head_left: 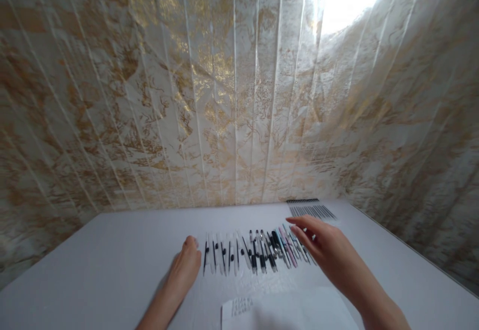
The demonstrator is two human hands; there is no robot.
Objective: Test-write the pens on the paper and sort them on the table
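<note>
A row of pen parts lies across the white table. At its left end are clear pen barrels (219,252) with thin dark refills and small black pieces among them. Black grips (263,261) lie in the middle, then pink and pale blue pens (289,246) to the right. My left hand (190,257) rests on the table just left of the row, fingers curled closed; what they hold, if anything, is hidden. Over the right end of the row hovers my right hand (318,235), with index finger and thumb stretched forward and slightly apart, nothing visible between them.
Thin dark sticks (312,211) lie in a neat row at the table's back right. A white paper sheet (284,310) with printed marks is at the front edge of the table (93,270). Behind stands a gold-patterned curtain (209,95), brightly lit at upper right.
</note>
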